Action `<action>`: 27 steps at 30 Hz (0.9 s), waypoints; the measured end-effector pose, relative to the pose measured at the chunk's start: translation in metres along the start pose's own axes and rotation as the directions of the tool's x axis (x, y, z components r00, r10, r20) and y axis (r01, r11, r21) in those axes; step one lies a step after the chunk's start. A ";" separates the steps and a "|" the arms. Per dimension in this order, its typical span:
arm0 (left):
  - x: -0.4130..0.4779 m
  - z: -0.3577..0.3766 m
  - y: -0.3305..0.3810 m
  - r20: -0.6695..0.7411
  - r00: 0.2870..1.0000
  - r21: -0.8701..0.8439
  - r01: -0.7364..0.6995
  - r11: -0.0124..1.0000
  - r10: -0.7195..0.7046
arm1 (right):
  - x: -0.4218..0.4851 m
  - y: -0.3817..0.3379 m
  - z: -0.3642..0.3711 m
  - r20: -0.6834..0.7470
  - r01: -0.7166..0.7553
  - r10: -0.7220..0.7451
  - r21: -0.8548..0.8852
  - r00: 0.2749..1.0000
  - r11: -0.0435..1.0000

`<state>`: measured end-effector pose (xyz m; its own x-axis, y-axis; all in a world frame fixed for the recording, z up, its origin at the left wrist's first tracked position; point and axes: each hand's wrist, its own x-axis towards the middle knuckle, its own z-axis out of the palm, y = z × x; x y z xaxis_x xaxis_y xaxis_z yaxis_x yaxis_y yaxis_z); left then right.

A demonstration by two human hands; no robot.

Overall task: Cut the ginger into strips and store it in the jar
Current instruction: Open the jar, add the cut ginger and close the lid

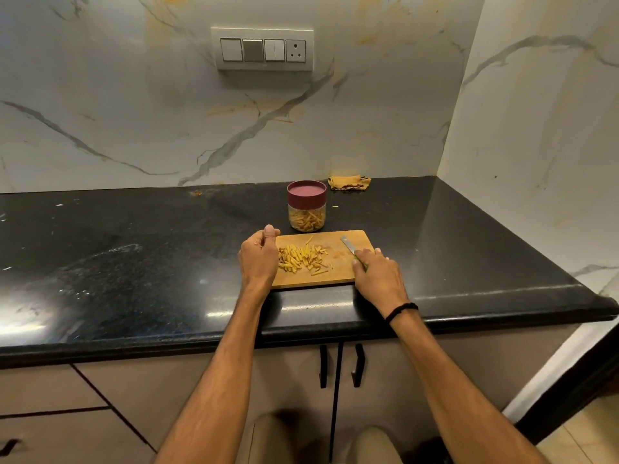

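A pile of yellow ginger strips [302, 258] lies on the left half of a wooden cutting board [338, 274] on the black counter. Behind the board stands a clear jar [306, 220] with a maroon lid [306, 191] on it and ginger strips inside. My left hand [257, 257] rests at the board's left edge, fingers curled, thumb up, with nothing visible in it. My right hand [378, 274] covers the board's right corner and grips a knife [348, 245] with a green handle. Its blade lies flat on the board, pointing away.
A folded yellow cloth [349, 182] lies at the back near the marble wall. The black counter [134, 262] runs far to the left, and a side wall closes it on the right. A switch panel [263, 49] is on the wall. Cabinet handles [357, 365] sit below the counter edge.
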<state>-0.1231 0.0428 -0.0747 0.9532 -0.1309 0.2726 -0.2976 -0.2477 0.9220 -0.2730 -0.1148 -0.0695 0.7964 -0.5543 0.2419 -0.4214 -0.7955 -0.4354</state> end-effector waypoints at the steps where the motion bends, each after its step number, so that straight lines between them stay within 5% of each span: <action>1: 0.000 0.000 0.000 0.002 1.000 0.000 -0.001 1.000 0.001 | 0.001 0.000 0.001 0.001 0.000 0.000 -0.005 1.000 1.000; 6: -0.001 -0.002 0.003 0.009 1.000 -0.005 0.008 1.000 -0.008 | 0.007 0.000 -0.002 0.018 -0.024 0.023 0.016 1.000 1.000; 12: -0.002 -0.003 0.006 0.004 0.999 -0.036 0.037 0.999 -0.037 | 0.035 -0.006 -0.017 -0.228 -0.040 0.102 0.260 0.968 0.965; 22: 0.004 0.000 0.004 -0.005 0.997 -0.062 0.074 0.995 -0.074 | 0.114 -0.011 -0.014 0.075 -0.207 0.198 0.145 0.977 0.968; 27: 0.020 -0.002 0.012 0.054 0.994 -0.092 0.104 0.990 -0.099 | 0.130 -0.035 -0.017 -0.125 -0.049 0.076 0.204 0.989 0.978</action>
<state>-0.1080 0.0393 -0.0573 0.9738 -0.1571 0.1646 -0.1909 -0.1710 0.9666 -0.1623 -0.1628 -0.0083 0.7020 -0.6390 0.3145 -0.3623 -0.7006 -0.6147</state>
